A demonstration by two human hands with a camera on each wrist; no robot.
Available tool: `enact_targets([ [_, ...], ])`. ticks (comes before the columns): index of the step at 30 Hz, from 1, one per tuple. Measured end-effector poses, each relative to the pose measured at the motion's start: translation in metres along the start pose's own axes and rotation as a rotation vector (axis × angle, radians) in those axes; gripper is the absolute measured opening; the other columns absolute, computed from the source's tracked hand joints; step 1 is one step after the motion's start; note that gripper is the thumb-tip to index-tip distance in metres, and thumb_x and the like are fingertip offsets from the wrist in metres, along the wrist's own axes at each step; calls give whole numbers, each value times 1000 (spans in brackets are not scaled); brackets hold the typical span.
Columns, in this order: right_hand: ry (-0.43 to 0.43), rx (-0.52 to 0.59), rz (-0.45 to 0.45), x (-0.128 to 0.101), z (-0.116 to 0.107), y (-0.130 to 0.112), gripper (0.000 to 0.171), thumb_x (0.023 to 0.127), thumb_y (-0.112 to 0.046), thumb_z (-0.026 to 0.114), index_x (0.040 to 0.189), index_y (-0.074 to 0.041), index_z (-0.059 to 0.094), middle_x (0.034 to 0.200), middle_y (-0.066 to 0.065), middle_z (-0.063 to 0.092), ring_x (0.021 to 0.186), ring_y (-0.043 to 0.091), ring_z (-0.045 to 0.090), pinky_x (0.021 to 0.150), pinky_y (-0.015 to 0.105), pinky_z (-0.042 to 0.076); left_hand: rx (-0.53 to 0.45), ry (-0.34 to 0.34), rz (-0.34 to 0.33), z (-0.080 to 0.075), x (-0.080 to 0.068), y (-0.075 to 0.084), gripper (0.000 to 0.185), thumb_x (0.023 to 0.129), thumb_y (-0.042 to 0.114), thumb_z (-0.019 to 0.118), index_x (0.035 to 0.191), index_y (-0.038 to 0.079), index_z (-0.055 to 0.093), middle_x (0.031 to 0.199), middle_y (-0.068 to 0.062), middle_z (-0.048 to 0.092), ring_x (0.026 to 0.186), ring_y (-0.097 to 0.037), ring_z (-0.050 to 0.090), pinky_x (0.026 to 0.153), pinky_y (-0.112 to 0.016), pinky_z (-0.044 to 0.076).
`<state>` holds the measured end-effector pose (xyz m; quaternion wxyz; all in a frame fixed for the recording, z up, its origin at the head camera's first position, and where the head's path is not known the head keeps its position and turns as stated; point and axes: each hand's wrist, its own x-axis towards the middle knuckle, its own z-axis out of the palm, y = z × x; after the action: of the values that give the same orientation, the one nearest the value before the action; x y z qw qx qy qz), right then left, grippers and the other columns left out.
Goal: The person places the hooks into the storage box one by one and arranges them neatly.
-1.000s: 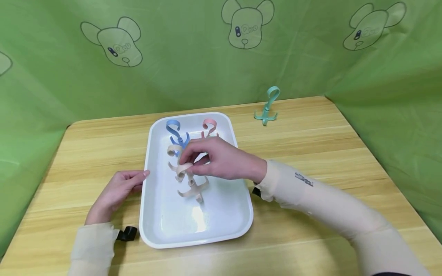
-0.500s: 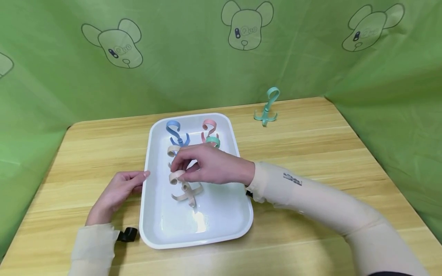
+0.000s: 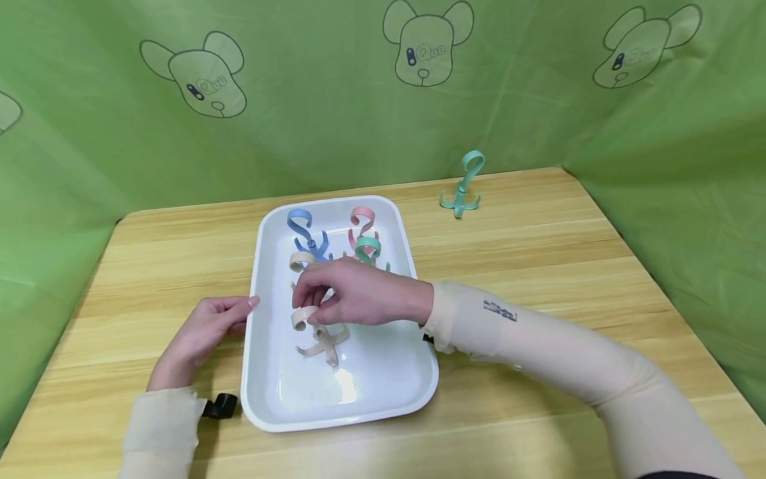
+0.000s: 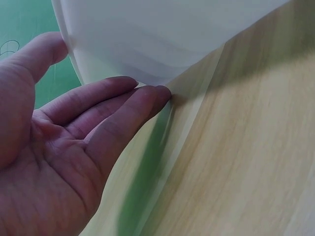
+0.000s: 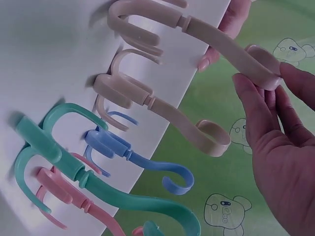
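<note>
We see right hand (image 3: 359, 293) pinching beige hook (image 3: 317, 332) by its loop, hook feet down in tray (image 3: 383, 386), fore of second beige hook (image 3: 301, 261). Left hand (image 3: 200, 332) has relaxed fingers touching tray's left rim. Blue hook (image 3: 305, 229), pink hook (image 3: 362, 223), green hook (image 3: 368, 249) stand in tray's far end.

Left hand (image 3: 200, 336) flat, fingers straight, right hand (image 3: 353, 293) fingers pinched

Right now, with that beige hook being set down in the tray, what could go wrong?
The right hand pinches only the top loop of the front beige hook, so it may tip once released. The second beige hook and the teal hook stand close behind; a topple could knock them over. The left hand merely touches the white tray at its edge, so the tray might slide.
</note>
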<state>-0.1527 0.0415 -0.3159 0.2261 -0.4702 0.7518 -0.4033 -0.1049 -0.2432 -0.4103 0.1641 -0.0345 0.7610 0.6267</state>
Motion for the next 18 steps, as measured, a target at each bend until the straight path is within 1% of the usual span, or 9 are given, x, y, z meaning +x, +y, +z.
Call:
enact_targets([
  [6, -36, -19, 22, 0, -1, 0, 17, 88, -2, 71, 104, -9, 67, 97, -4, 63, 90, 6, 60, 83, 20, 51, 0, -2, -6, 0, 1, 1, 53, 101, 30, 59, 125, -18, 55, 117, -22, 66, 96, -15, 68, 84, -31, 55],
  [10, -52, -24, 24, -2, -3, -1, 19, 89, -7, 74, 106, -9, 67, 100, -4, 62, 91, 5, 60, 85, 19, 50, 9, 1, -9, 0, 1, 0, 53, 101, 30, 59, 124, -18, 56, 116, -23, 66, 96, -16, 69, 84, -31, 55],
  [14, -44, -2, 7, -4, -6, -2, 21, 88, -9, 76, 107, -8, 67, 100, -2, 63, 91, 7, 61, 85, 21, 51, 16, 6, -9, 0, 2, -2, 53, 101, 30, 59, 123, -18, 57, 114, -21, 67, 95, -16, 69, 83, -31, 55],
  [18, -38, 38, -13, -7, -11, -3, 21, 88, -8, 75, 108, -5, 67, 102, 2, 64, 94, 10, 62, 87, 24, 52, 12, 7, -8, 0, 2, -2, 53, 101, 30, 59, 124, -18, 56, 114, -22, 67, 95, -15, 69, 83, -31, 55],
])
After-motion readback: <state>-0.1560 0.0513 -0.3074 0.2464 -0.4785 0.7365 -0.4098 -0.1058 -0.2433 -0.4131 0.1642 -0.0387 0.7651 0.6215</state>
